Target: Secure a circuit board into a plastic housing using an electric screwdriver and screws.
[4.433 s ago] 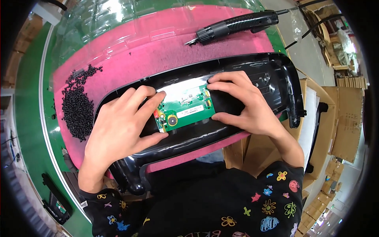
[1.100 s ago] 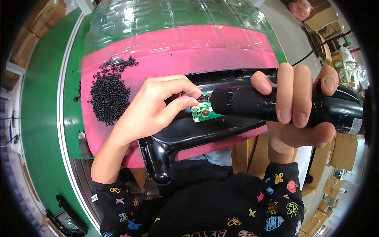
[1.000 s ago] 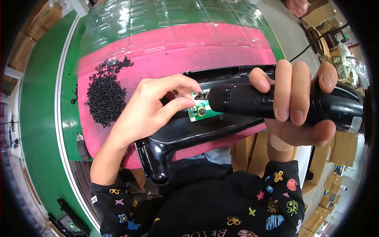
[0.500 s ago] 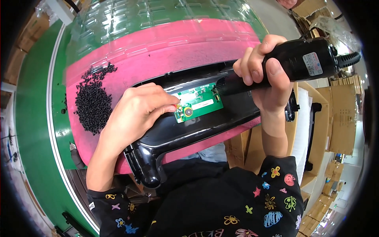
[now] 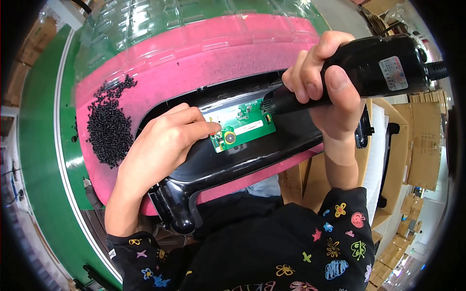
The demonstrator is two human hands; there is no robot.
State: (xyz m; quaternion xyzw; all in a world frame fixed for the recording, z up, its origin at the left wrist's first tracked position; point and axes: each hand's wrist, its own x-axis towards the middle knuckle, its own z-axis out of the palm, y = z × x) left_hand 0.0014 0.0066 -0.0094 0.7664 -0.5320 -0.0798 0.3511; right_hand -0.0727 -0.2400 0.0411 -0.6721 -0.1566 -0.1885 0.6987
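Note:
A green circuit board [image 5: 250,131] lies in a long, glossy black plastic housing [image 5: 233,160] in front of me. My left hand [image 5: 167,136] has its fingers curled at the board's left end. Its index fingertip touches the board beside a small red part; the thumb tip is hidden, so I cannot tell what it pinches. My right hand [image 5: 330,87] is wrapped round a black corded electric screwdriver [image 5: 369,68], tilted with its nose down at the board's upper right corner. The nose hides the exact contact point.
The housing rests on a pink mat [image 5: 233,48]. A pile of small black screws [image 5: 109,131] sits on the mat's left. Clear plastic trays [image 5: 194,19] lie at the far side. An open cardboard box [image 5: 395,169] with white lining stands to the right.
My left index finger has straightened along the board's edge, and the thumb tip seen pinching against it has gone out of sight. The screwdriver's rear end has swung slightly right.

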